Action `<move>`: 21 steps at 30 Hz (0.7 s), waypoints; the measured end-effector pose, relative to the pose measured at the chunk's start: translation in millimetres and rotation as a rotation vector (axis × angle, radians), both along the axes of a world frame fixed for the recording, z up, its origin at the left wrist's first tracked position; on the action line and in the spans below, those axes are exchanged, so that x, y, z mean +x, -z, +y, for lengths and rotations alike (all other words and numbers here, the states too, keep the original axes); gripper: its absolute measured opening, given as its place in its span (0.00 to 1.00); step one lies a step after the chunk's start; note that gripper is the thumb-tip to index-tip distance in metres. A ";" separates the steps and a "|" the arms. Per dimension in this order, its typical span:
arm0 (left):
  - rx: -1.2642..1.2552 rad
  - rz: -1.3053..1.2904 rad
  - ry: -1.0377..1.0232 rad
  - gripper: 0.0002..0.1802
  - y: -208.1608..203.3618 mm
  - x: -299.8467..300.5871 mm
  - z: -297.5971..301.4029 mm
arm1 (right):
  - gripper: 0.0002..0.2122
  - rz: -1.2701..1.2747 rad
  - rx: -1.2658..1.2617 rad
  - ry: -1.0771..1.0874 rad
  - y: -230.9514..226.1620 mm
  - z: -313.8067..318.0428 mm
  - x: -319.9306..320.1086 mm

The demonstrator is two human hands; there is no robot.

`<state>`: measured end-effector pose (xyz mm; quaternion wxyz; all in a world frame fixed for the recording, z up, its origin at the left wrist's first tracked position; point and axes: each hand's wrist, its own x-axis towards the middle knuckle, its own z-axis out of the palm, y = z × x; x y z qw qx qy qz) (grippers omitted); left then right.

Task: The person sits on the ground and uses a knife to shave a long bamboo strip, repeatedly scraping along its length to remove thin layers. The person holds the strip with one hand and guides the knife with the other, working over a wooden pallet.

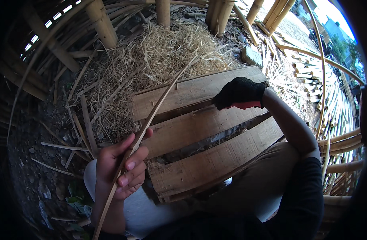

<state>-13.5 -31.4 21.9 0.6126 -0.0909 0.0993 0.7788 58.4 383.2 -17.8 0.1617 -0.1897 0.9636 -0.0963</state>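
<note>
My bare left hand [125,166] is closed around a long, thin bamboo strip [161,102]. The strip slants from the lower edge, up past a slatted wooden bench top [179,138], to the pile of shavings. In a black glove with a red palm side, my right hand [241,95] makes a fist over the far right part of the bench. A small dark end shows at the wrist side of that fist, but what it grips is mostly hidden. The bench lies in front of my knees, its planks parted by dark gaps.
Beyond the bench rises a heap of pale bamboo shavings [159,56]. Thick bamboo posts [101,24] stand behind it. Cut bamboo pieces [307,76] and long poles lie at the right. Loose strips [59,146] litter the dark ground at the left.
</note>
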 end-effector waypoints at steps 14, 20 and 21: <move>0.105 0.089 0.021 0.25 -11.9 6.4 0.1 | 0.08 0.187 -0.148 -0.044 -8.7 -24.5 6.5; 0.079 0.071 -0.016 0.23 -10.3 7.9 0.6 | 0.07 0.277 0.230 0.054 -22.5 -43.3 0.2; 0.086 0.068 -0.024 0.23 -11.2 8.4 1.1 | 0.07 0.308 0.213 0.050 -24.1 -44.0 -0.9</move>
